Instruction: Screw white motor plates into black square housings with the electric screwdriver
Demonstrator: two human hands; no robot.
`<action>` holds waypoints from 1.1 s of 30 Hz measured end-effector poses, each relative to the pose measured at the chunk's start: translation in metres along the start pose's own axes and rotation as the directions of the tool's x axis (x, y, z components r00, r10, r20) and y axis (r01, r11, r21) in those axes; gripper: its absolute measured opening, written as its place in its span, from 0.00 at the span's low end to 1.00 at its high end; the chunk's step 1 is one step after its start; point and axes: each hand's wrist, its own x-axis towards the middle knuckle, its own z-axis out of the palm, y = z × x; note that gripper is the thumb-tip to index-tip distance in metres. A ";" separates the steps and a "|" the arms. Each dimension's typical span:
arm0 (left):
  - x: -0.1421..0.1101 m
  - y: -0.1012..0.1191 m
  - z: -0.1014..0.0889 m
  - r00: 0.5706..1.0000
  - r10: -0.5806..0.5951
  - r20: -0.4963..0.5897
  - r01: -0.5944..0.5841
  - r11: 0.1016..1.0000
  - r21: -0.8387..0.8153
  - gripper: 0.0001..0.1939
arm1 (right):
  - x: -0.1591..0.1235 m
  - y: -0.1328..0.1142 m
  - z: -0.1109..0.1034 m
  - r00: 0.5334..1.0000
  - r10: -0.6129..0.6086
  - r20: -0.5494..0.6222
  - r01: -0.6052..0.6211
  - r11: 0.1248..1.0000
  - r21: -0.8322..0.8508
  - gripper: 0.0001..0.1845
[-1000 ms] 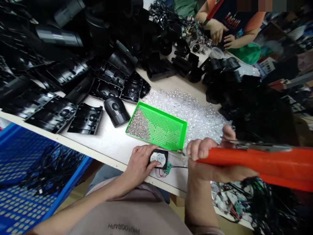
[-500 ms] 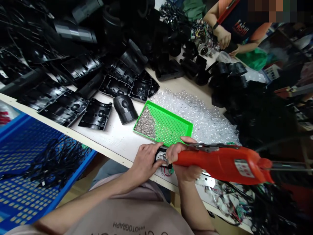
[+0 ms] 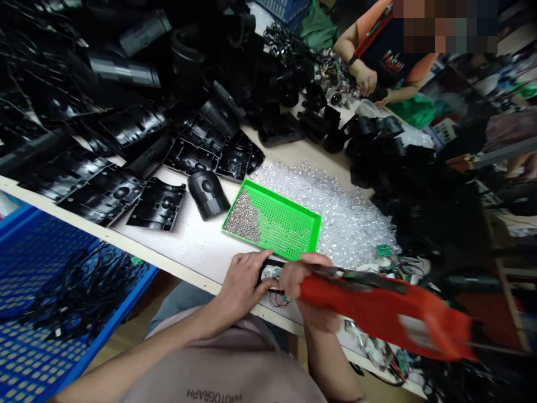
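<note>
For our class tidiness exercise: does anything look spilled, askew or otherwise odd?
The small clear pieces stand out: they lie loose across the tabletop beside the green tray, perhaps spilled, though possibly just heaped there. The small metal pieces lie inside the tray, bunched at one end.

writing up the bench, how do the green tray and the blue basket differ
The tray is green; the basket is blue.
The tray lies on the table; the basket sits by its near edge.
The tray holds small metal pieces heaped at one end; the basket holds tangled black cables.
Both have rows of holes.
</note>
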 end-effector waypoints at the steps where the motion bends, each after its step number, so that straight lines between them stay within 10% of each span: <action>1: 0.000 0.000 0.000 1.000 0.005 -0.008 -0.005 1.000 0.001 0.26 | 0.004 -0.009 -0.005 0.996 -0.074 -0.051 0.075 0.997 0.020 0.31; 5: 0.001 -0.001 0.000 0.999 0.031 -0.018 -0.031 1.000 0.008 0.24 | 0.025 -0.019 -0.039 0.940 -0.260 -0.219 0.267 0.964 0.005 0.27; 11: 0.002 -0.005 0.002 0.999 0.038 -0.034 -0.037 0.999 0.039 0.23 | 0.043 0.027 -0.070 0.927 -0.175 -0.330 0.170 0.984 -0.047 0.26; 26: 0.004 -0.005 0.002 0.997 0.072 -0.025 -0.069 0.993 0.099 0.21 | 0.041 0.047 -0.069 0.952 -0.146 -0.269 0.131 0.989 -0.074 0.25; 33: 0.003 0.000 0.000 1.000 0.009 0.021 -0.010 0.999 0.048 0.24 | 0.039 -0.013 -0.034 0.921 -0.150 -0.358 0.178 0.983 0.046 0.34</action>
